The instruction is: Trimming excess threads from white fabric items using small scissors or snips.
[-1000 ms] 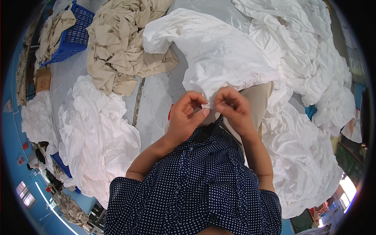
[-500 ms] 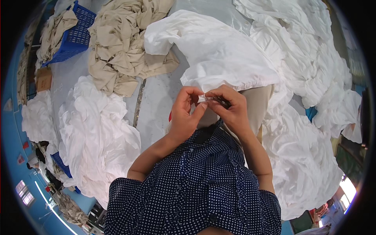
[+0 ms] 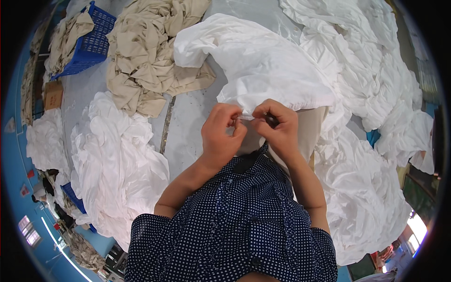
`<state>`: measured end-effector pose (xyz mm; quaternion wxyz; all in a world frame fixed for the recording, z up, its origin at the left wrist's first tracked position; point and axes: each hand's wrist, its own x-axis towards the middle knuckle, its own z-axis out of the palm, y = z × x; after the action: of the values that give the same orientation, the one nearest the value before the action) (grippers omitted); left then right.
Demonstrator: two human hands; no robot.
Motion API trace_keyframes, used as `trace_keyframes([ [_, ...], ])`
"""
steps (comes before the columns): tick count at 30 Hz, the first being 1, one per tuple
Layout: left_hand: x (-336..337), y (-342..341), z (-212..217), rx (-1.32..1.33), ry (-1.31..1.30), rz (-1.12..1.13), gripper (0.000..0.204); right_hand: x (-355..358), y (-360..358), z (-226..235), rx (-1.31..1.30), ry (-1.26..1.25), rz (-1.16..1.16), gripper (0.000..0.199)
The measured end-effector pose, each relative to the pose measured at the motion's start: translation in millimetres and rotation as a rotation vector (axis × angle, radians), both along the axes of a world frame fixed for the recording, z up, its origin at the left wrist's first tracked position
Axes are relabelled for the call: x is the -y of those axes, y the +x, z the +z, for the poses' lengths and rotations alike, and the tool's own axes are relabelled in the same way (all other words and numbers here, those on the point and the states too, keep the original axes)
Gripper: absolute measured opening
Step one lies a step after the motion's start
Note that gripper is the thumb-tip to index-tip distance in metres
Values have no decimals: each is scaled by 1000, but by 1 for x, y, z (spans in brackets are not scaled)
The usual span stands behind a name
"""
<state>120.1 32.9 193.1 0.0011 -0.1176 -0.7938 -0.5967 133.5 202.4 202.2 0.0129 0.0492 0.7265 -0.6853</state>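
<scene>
Both hands meet at picture centre, fingers curled and knuckles up, forearms rising from six o'clock. The left hand [image 3: 221, 131] and right hand [image 3: 278, 126] each pinch the near hem of a white garment [image 3: 263, 66], fingertips nearly touching; grips narrow and closed on the cloth. The garment spreads toward twelve o'clock on the grey table [image 3: 188, 117]. A beige pile [image 3: 145, 56] lies at eleven o'clock, white heaps [image 3: 117, 164] at nine and at three.
</scene>
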Motion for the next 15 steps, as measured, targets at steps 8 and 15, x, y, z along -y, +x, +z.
trace_keyframes([
  [8, 11, -23, 3, 404, 113, -180, 15, -15, -15, -15, 273, -324, 25, 11],
  [15, 10, -25, -10, 724, 556, -337, 12, -21, -18, -10, 485, -526, 220, 11],
])
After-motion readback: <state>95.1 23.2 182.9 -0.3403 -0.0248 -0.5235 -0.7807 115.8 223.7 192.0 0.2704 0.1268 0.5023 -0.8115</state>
